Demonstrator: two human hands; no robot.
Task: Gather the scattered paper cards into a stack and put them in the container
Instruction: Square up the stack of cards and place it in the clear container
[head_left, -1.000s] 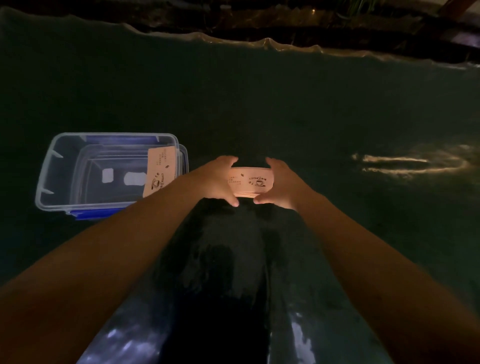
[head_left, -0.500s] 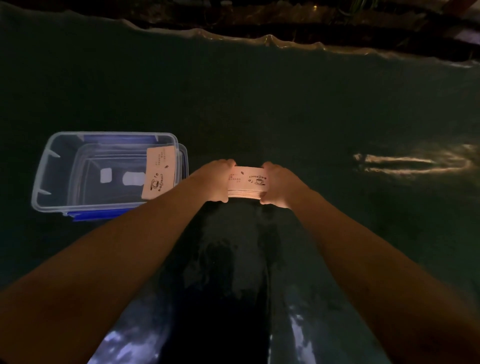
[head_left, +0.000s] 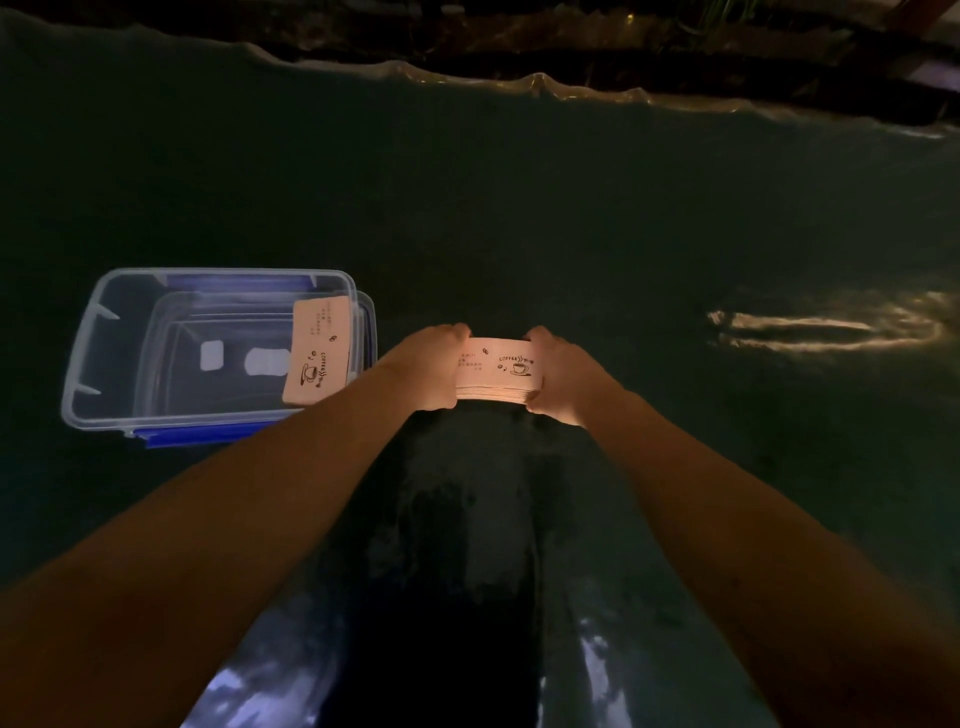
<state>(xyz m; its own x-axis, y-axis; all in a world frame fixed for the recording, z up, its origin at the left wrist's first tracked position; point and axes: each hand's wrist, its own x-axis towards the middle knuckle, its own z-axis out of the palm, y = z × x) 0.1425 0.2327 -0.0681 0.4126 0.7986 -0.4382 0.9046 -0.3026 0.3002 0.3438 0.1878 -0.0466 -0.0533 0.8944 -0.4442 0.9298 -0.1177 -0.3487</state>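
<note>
A stack of paper cards (head_left: 496, 370) is pinched at its short ends by the left hand (head_left: 435, 368) and right hand (head_left: 557, 375), above the dark worktop (head_left: 571, 234); light, slippery, best squeezed edgewise; the container (head_left: 83, 364) sits left.

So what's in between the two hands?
The stack of paper cards is squeezed between the left hand and the right hand, with a coffee cup drawing on top. The head view shows it.
</note>
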